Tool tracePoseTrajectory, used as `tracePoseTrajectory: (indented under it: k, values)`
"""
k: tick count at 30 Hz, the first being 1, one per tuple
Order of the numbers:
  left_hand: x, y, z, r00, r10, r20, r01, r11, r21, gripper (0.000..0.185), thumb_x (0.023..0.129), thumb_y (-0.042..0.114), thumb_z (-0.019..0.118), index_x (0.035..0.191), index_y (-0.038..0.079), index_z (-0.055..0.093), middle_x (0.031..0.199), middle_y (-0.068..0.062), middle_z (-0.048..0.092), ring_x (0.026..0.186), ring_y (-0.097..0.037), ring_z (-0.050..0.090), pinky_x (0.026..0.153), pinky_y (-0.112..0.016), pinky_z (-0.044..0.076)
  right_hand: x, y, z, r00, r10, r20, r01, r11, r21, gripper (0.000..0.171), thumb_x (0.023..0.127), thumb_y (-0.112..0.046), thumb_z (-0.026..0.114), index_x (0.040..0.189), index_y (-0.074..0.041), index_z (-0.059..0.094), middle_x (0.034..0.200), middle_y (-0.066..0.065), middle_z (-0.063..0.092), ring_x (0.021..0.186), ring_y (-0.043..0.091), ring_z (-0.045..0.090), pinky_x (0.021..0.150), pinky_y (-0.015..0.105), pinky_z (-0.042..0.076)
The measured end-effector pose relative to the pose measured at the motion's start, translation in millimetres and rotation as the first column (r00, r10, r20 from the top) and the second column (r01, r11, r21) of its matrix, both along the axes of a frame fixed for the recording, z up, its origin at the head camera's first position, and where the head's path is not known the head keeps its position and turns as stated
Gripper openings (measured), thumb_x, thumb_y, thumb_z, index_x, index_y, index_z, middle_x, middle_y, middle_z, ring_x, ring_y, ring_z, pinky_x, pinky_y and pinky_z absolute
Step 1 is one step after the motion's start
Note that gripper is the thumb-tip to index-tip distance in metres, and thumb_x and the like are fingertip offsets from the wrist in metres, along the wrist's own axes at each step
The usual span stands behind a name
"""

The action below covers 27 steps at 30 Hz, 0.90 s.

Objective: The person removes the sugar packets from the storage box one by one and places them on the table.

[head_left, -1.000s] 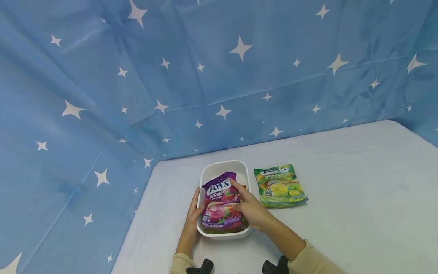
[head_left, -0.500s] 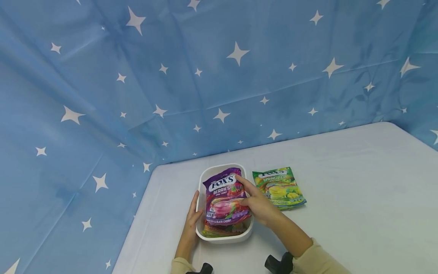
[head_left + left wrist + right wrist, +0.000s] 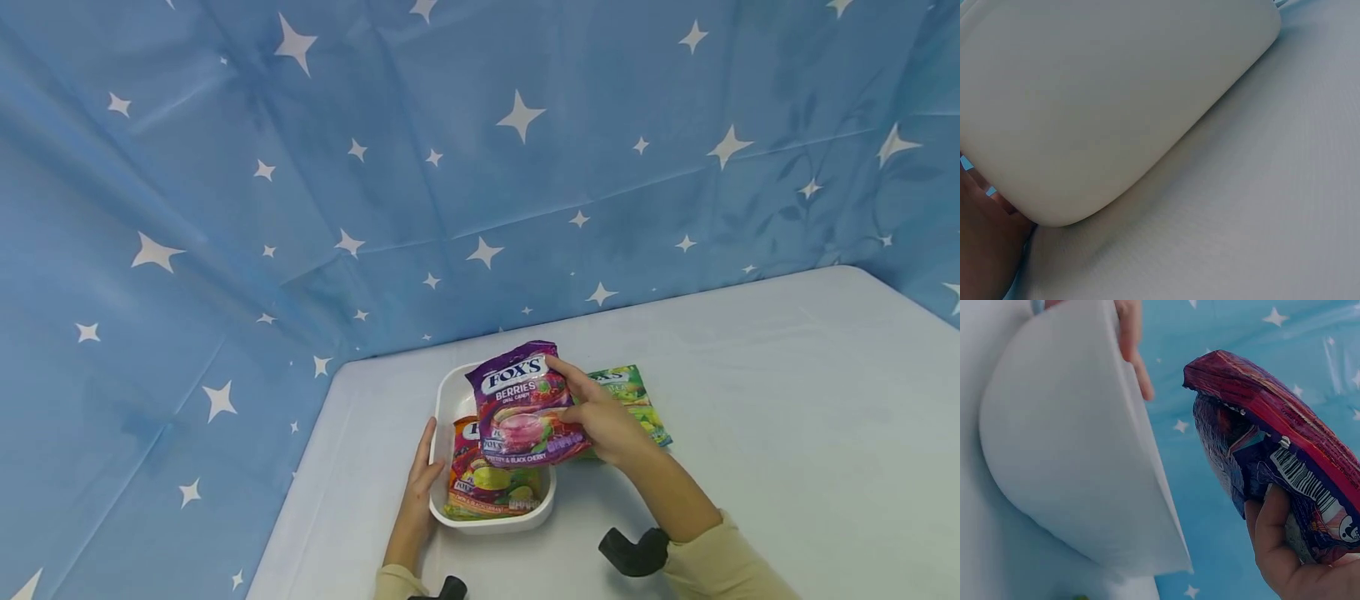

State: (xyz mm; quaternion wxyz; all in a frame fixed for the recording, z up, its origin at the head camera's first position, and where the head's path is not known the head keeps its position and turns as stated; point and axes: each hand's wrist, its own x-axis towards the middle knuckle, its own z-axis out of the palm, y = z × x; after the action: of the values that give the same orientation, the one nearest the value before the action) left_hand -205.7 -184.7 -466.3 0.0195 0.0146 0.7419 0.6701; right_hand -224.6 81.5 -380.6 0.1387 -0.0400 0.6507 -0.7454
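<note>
My right hand (image 3: 611,425) grips a purple Fox's Berries candy bag (image 3: 517,417) by its right side, thumb on the front. The bag is held above the right part of a white container (image 3: 495,527), overlapping its rim in the head view. The right wrist view has the fingers (image 3: 1272,531) on the bag's barcode side. At the container's left wall, my left hand (image 3: 420,483) holds the rim. A red-orange candy bag (image 3: 491,492) lies inside, partly covered by the purple one, with a strip of yellow-green showing at its bottom.
A green Fox's Spring Tea bag (image 3: 641,400) lies on the white table (image 3: 787,417) right of the container, half hidden behind the right hand. A blue star-patterned cloth (image 3: 465,167) hangs behind the table and down its left side.
My right hand has lifted the purple candy bag from inside the container and moved it up and right, uncovering the red-orange bag. The left hand has stayed at the container's side.
</note>
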Motion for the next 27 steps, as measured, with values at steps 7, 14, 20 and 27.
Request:
tracePoseTrajectory:
  k: [7,14,20,27]
  values:
    - [0.2,0,-0.1,1.0,-0.015,0.01,0.015,1.0,0.008,0.062,0.09,0.016,0.036,0.147,0.028,0.013,0.155,-0.001,0.001,0.142,-0.032,-0.005,0.107,-0.062,0.004,-3.3,20,4.4,0.999,0.03,-0.031,-0.03,0.999,-0.009,0.071,0.085,0.005,0.04,0.146,-0.027,0.02,0.155,0.008,0.003,0.135,0.04,0.021,0.099,0.044,0.042]
    - [1.5,1,-1.3,1.0,-0.009,-0.001,0.009,1.0,-0.003,0.062,0.091,0.016,0.036,0.147,0.029,0.013,0.155,-0.003,0.001,0.141,-0.033,-0.006,0.107,-0.063,0.002,-4.7,33,7.0,0.998,0.026,-0.052,-0.025,1.0,0.002,0.07,0.086,0.004,0.041,0.146,-0.025,0.019,0.155,0.01,0.001,0.134,0.041,0.021,0.094,0.036,0.047]
    - [1.0,1,-2.1,1.0,0.003,0.01,-0.003,1.0,-0.02,0.061,0.091,0.019,0.036,0.146,0.033,0.015,0.155,-0.001,0.002,0.141,-0.032,-0.005,0.106,-0.063,0.005,-6.7,41,7.4,0.997,0.015,-0.071,-0.015,1.0,0.001,0.069,0.085,0.005,0.041,0.146,-0.021,0.021,0.154,0.012,0.003,0.133,0.04,0.022,0.088,0.027,0.049]
    - [0.7,2,-2.5,1.0,0.003,0.004,-0.003,1.0,-0.016,0.061,0.091,0.017,0.036,0.146,0.032,0.015,0.155,0.0,0.001,0.142,-0.031,-0.007,0.106,-0.063,0.003,-7.5,54,10.1,0.997,0.003,-0.074,-0.005,1.0,-0.018,0.069,0.086,0.004,0.042,0.146,-0.02,0.02,0.154,0.014,0.003,0.131,0.04,0.025,0.082,0.023,0.051]
